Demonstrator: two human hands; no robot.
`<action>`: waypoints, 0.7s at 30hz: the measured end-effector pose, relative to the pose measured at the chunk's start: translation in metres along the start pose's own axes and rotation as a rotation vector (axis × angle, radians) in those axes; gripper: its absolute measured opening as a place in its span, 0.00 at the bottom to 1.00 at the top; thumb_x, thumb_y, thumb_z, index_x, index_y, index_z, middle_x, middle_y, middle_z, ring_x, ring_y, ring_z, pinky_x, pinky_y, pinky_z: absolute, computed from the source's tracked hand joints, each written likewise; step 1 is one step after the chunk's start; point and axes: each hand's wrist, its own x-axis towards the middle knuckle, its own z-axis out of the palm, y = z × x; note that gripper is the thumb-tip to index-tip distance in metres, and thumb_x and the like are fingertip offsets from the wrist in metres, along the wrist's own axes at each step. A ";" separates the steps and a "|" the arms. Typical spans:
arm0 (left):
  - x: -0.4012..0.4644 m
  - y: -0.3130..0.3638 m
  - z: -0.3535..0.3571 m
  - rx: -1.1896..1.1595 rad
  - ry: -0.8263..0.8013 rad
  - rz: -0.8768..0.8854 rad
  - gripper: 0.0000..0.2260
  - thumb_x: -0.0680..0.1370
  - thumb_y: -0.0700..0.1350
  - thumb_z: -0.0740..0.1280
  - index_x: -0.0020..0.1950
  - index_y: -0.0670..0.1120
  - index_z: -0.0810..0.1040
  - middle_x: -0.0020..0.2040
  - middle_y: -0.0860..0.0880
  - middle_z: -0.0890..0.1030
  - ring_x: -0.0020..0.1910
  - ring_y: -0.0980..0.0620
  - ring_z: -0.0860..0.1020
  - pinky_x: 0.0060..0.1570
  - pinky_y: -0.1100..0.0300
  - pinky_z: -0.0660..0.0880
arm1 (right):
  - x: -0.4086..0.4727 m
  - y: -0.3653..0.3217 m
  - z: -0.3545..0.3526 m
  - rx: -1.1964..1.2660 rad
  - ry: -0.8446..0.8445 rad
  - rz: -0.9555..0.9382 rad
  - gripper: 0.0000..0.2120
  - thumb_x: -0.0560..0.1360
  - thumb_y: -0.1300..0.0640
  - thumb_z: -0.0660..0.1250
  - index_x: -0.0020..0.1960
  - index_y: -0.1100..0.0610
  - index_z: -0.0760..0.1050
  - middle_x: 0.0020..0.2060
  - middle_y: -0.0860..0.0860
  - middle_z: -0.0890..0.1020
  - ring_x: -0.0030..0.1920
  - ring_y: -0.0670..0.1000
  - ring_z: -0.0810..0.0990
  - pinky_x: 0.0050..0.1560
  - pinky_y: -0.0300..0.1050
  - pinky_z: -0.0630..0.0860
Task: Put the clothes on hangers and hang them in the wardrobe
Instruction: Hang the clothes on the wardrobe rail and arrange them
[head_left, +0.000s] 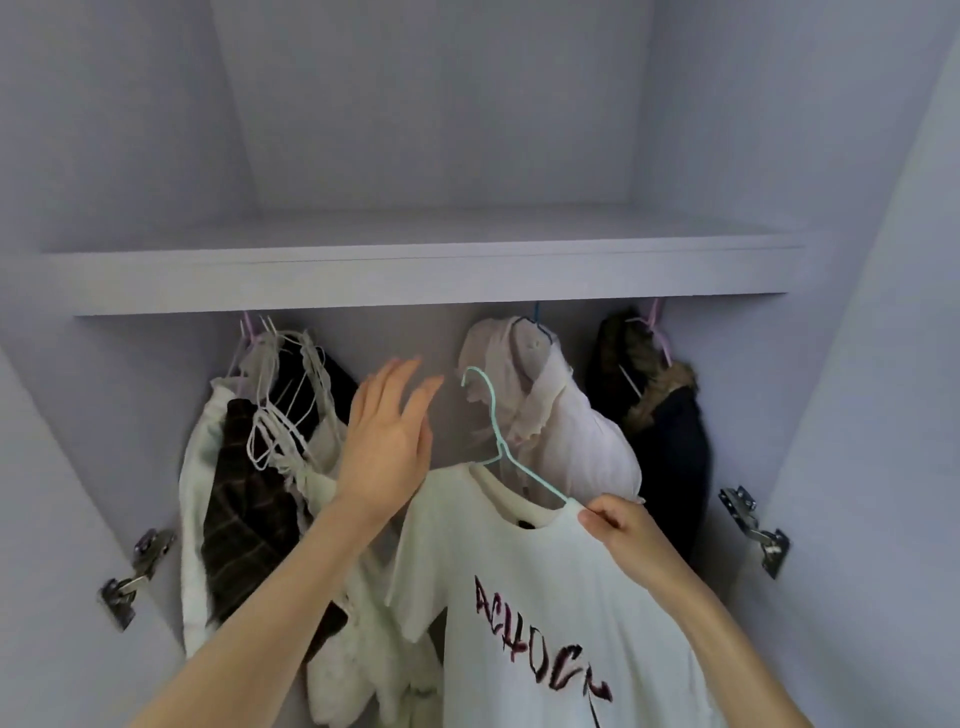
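Open gap between cream garments (322, 499) and pale shirt (571, 441).

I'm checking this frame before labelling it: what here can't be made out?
- Wardrobe rail: head view, hidden behind the shelf front edge, so where the hooks catch is unseen.
- White T-shirt print: cut off by the bottom edge.
- Mint hanger: its far arm is inside the shirt; the right hand covers the near end.
- Clothes on the left: partly behind the left hand.
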 end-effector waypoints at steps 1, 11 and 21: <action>0.013 -0.002 -0.001 0.038 0.025 0.038 0.20 0.74 0.38 0.57 0.67 0.44 0.67 0.68 0.39 0.68 0.69 0.39 0.62 0.67 0.40 0.61 | 0.007 -0.003 0.004 0.024 0.023 0.015 0.10 0.78 0.59 0.61 0.39 0.60 0.71 0.29 0.48 0.69 0.31 0.44 0.66 0.33 0.37 0.62; 0.089 -0.032 0.015 0.313 0.125 0.088 0.27 0.79 0.48 0.57 0.76 0.49 0.52 0.76 0.41 0.50 0.74 0.37 0.47 0.67 0.32 0.44 | 0.112 -0.045 0.032 0.149 0.218 -0.026 0.16 0.79 0.60 0.57 0.32 0.55 0.60 0.27 0.48 0.63 0.27 0.45 0.61 0.26 0.35 0.60; 0.091 -0.035 0.023 0.376 0.180 0.078 0.27 0.80 0.53 0.55 0.76 0.50 0.50 0.77 0.44 0.44 0.74 0.38 0.46 0.68 0.33 0.42 | 0.202 -0.060 0.042 0.304 0.329 0.098 0.08 0.79 0.58 0.57 0.46 0.58 0.73 0.38 0.50 0.75 0.44 0.52 0.74 0.46 0.45 0.71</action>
